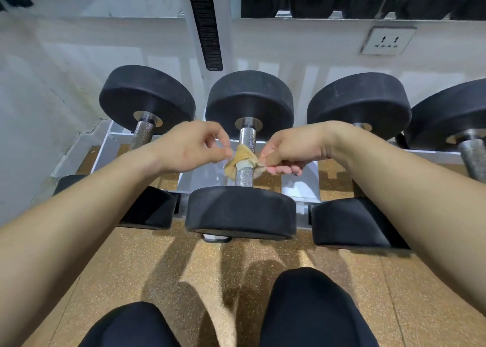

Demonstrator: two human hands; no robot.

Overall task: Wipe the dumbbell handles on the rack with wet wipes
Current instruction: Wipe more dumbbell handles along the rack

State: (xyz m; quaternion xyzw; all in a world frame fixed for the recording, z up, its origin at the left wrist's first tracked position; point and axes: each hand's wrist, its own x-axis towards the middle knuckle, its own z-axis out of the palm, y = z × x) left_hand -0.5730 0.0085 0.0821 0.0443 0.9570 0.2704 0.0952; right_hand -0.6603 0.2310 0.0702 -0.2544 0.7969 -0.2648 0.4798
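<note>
Dumbbell handle (246, 147) wrapped in stained wipe (240, 160), left hand (189, 149) apparently pinching one end, right hand (286, 154) the other.

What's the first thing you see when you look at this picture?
Two hands meet in the middle: the left hand and the right hand each pinch an end of a yellowish wipe looped round the metal handle of the middle dumbbell. More big black dumbbells sit on either side of it on the white rack.
</note>
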